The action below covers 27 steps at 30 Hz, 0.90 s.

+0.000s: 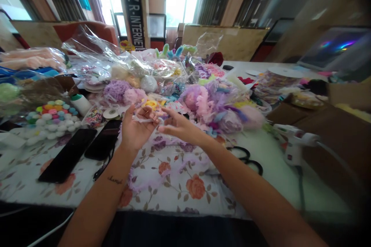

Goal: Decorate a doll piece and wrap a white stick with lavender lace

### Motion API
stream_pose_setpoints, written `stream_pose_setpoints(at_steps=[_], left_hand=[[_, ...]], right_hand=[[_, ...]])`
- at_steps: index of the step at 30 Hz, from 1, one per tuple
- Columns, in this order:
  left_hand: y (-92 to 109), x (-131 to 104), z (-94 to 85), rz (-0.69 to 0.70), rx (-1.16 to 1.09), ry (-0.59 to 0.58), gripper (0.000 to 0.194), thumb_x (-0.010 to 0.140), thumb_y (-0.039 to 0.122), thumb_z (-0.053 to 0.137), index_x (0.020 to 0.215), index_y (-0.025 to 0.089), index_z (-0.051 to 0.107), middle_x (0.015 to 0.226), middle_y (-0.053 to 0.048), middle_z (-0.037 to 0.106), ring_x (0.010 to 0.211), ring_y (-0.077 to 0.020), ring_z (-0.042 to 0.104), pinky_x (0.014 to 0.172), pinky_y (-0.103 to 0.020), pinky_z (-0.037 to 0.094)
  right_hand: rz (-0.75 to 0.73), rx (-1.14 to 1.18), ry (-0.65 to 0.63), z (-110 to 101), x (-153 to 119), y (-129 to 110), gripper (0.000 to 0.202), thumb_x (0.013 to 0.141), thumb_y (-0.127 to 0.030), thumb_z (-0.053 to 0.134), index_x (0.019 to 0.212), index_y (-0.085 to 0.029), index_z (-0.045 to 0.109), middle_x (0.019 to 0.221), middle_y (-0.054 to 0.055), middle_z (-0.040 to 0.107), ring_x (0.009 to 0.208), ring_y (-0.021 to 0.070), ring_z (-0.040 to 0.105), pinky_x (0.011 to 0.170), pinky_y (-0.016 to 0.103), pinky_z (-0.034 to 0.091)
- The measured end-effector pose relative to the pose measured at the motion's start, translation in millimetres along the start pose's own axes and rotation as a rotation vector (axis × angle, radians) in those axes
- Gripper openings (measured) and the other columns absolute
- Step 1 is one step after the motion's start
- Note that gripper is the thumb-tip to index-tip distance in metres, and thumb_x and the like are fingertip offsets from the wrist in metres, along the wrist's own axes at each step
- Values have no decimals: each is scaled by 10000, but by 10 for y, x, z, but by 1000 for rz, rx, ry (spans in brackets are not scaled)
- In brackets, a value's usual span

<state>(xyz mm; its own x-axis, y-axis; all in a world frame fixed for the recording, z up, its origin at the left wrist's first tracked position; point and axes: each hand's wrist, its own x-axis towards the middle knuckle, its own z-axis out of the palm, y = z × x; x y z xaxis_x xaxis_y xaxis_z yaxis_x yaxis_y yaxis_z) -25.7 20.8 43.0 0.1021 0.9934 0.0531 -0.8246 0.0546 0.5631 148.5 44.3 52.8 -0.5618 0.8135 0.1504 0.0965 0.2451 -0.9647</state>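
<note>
Both hands are raised over the flowered tablecloth (174,191), close together at the middle. My left hand (136,129) is palm up with curled fingers, closed on a thin whitish strand (145,120). My right hand (178,126) comes in from the right, its fingertips beside a small pale end of the strand; whether they pinch it is unclear. A loose lilac fuzzy strip (142,184) lies in a curve on the cloth below the hands. Behind them are yellow loops (152,104) and pink fuzzy trim (203,102).
Two black phones (68,155) lie at the left, near colored pompoms (52,114) and a white spool (81,104). Black-handled scissors (246,158) lie partly under the right forearm. A white glue gun (294,141) stands by a cardboard box (327,135). Plastic bags (101,52) heap up behind.
</note>
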Motion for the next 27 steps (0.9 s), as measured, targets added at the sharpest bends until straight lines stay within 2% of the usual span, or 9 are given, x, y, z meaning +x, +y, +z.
stream_pose_setpoints(at_steps=[2,4,5,9,11,15,20,23,27], left_hand=[[16,9,-17,6,-4,-5,473,896,534,432,735,146,648,614,-31,499,628,-149,536,629,-281,497],[28,38,-61,21,-9,-21,455,891,521,460,712,143,641,576,-15,462,583,-135,505,583,-263,477],[29,57,-88,18,9,-33,447,887,508,475,698,139,640,558,-8,446,561,-127,488,562,-255,464],[2,98,-177,-83,322,-50,372,846,432,566,676,116,664,549,-18,495,545,-116,490,550,-238,442],[-8,87,-199,-148,561,-42,306,813,388,629,693,111,681,615,-35,565,579,-112,523,574,-228,445],[38,76,-283,-205,836,-75,181,702,288,757,766,130,697,747,-19,624,675,-96,559,681,-215,452],[141,152,-501,-119,991,56,225,606,227,773,799,142,694,764,-16,657,694,-111,573,689,-238,445],[184,180,-543,-113,1282,102,193,611,224,730,784,141,705,726,-24,667,667,-139,574,668,-269,441],[210,150,-430,119,1689,140,145,669,237,679,774,148,726,692,-26,673,666,-162,569,648,-277,416]], right_hand=[[74,8,-96,-11,-67,-22,448,771,-378,689,1182,-209,628,566,-46,625,518,134,560,487,227,398],[93,-78,-51,-185,-139,-55,303,772,-411,672,977,-190,705,456,-83,490,387,75,392,398,201,271],[63,-151,12,-320,-185,-76,270,760,-403,686,922,-188,716,468,-81,485,395,63,362,396,198,238],[28,-359,165,-864,-431,-102,221,708,-394,736,745,-176,734,507,-48,530,458,81,415,433,209,271],[48,-445,198,-975,-538,-40,221,716,-393,730,694,-173,723,529,-33,560,493,103,464,458,218,308],[52,-710,136,-815,-584,185,233,834,-366,614,771,-168,720,579,-10,609,534,127,516,510,229,356],[-9,-917,83,-522,-454,373,211,903,-256,531,843,-158,707,774,60,714,682,178,625,627,257,420],[-19,-1083,48,-494,-437,459,184,889,-205,556,832,-154,723,797,87,722,733,217,640,671,293,431],[-185,-1165,85,-512,-499,526,148,868,-196,588,824,-152,723,844,111,707,840,251,629,759,336,461]])
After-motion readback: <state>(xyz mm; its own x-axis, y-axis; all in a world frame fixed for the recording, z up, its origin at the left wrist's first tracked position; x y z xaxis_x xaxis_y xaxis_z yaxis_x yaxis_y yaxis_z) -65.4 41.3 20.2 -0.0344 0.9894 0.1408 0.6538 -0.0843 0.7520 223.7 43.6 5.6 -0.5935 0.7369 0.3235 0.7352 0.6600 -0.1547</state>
